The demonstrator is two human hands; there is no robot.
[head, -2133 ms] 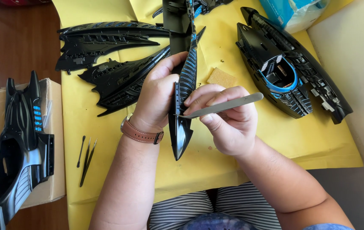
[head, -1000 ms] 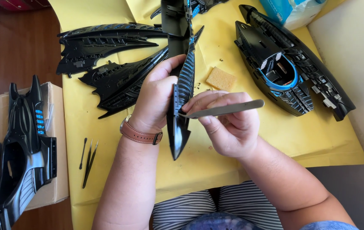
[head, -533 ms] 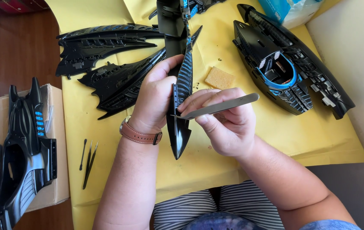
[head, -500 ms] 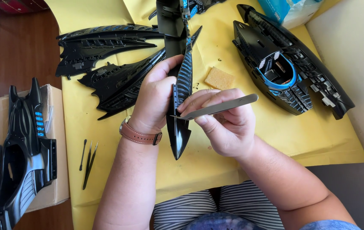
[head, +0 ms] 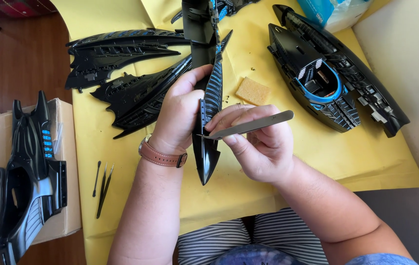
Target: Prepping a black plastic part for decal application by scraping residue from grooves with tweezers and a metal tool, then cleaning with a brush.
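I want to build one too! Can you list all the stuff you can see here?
Long black ribbed model fin: 1, black, in left hand.
Metal tweezers: 1, silver, in right hand, tip on fin.
Black wing-shaped panels: 2, black, upper left of yellow paper sheet.
Black model hull with blue trim: 1, right.
Tan sponge square: 1, beside hull.
Black model body: 1, on cardboard box.
Thin black tools: about 3, left edge of paper.
Left hand: brown wristwatch.
Right hand.

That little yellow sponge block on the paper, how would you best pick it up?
Pinch the yellow sponge block across its two opposite flat edges, coming straight down from above. It lies flat on the yellow paper with bare paper all round, so the sides are free.
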